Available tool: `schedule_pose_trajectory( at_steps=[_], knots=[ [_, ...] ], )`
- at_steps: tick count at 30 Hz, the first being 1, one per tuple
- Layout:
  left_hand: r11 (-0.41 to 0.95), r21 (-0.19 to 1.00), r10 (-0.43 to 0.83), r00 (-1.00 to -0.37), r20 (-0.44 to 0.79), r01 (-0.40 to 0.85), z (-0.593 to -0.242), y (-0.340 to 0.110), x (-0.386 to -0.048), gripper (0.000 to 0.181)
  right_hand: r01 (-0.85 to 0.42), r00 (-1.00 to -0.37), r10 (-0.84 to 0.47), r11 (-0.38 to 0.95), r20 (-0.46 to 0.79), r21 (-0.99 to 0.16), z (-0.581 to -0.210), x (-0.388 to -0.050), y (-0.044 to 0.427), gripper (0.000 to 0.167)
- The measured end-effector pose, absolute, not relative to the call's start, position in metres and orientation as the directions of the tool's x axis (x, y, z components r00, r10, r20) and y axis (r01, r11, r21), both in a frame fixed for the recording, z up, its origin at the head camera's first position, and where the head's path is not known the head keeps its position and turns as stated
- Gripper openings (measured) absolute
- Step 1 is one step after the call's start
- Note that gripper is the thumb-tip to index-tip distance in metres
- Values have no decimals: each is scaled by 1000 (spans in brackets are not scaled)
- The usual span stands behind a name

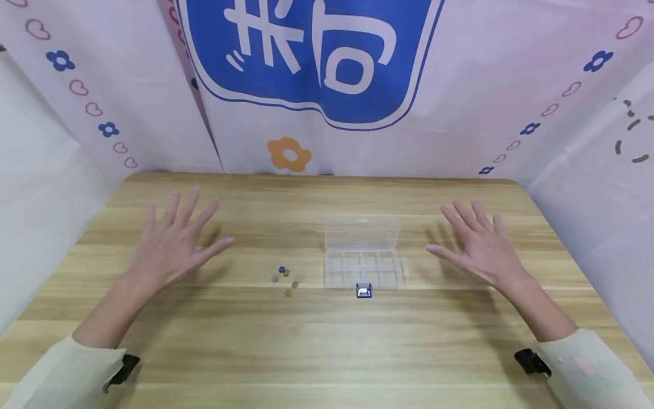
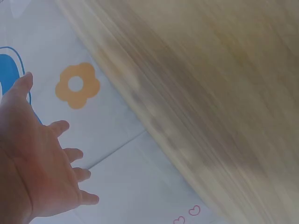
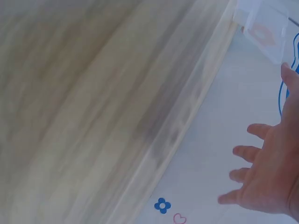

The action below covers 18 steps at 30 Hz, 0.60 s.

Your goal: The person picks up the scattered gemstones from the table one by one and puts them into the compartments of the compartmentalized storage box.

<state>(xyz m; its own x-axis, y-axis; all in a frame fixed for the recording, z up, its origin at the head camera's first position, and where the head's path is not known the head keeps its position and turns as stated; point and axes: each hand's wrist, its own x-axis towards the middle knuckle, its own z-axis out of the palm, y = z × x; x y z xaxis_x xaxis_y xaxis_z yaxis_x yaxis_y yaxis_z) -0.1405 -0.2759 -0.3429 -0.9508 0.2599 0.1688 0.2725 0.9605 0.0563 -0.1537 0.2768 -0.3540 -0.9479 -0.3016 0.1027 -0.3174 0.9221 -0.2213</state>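
My left hand (image 1: 171, 247) is held over the left side of the table, fingers straight and spread, holding nothing. Over on the right, my right hand (image 1: 480, 250) is likewise spread and bare. Between them a clear plastic compartment box (image 1: 334, 278) lies with its lid (image 1: 363, 234) tipped back. At the box's front edge is a small blue-edged piece (image 1: 364, 291), too small to identify. Several tiny bead-like pieces lie loose left of the box, among them a blue one (image 1: 281, 269) and a yellow one (image 1: 288, 293). The left hand is nearest these, the right hand nearest the box.
The wood-grained table (image 1: 327, 352) ends at a white printed cloth (image 1: 245, 136) hanging behind it. White cloth also hangs along both sides. In the right wrist view, the clear lid (image 3: 268, 30) shows at the top right.
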Motion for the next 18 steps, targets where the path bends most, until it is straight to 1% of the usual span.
schedule_pose_trajectory(
  at_steps=[4,7,11,14,16,18],
  knots=[
    [958,58,268,-951,153,280,-342,-274,-139,86,-364,-931,-350,892,98,-268,-352,-153,269,89],
    [955,62,280,-950,140,290,-343,-271,-139,86,-397,-917,-385,864,102,-310,-354,-151,262,83],
    [946,76,304,-944,131,315,-344,-267,-139,84,-439,-894,-433,789,119,-430,-358,-147,253,71],
    [940,108,310,-943,118,323,-343,-262,-138,83,-473,-869,-477,723,132,-504,-363,-147,246,62],
    [937,134,311,-945,100,323,-342,-257,-138,82,-492,-855,-501,697,136,-522,-365,-147,242,58],
    [934,155,315,-946,79,323,-340,-252,-138,81,-510,-840,-525,677,138,-530,-366,-147,237,59]
  ],
)
